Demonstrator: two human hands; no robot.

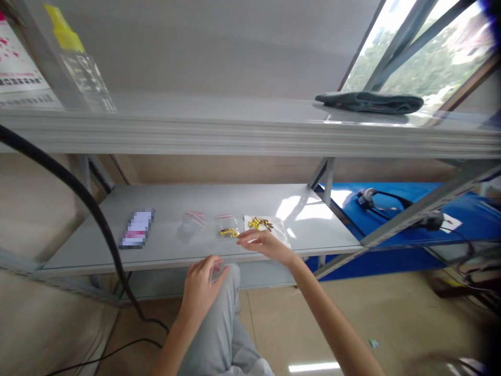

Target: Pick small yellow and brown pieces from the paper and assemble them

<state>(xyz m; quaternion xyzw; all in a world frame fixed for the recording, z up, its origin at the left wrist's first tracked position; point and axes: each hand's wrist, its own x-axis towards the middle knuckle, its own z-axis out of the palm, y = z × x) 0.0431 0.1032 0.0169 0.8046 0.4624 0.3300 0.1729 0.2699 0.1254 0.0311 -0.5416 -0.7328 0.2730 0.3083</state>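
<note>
"Since the head view is the only one listed, what do the hands hold?"

"Left hand (203,275): one clear bag (216,270), between thumb and curled fingers, on the near side of the filled bag (227,224), our landmark. Right hand (265,243): near the filled bag's right near corner, thumb and fingers almost together; whether anything is pinched, cannot tell."

"Progress?"

"Partway, by judgement. Done: the filled bag, holding yellow and dark pieces. Left: loose pieces (260,224) on a white sheet (280,230), right of the filled bag; flat bags (193,223), left of it, seemingly unfilled."

"Orientation?"

"Filled bag: flat, red-striped edge facing away, contents running left to right. Clear bag: partly hidden; direction and long axis uncertain."
</note>
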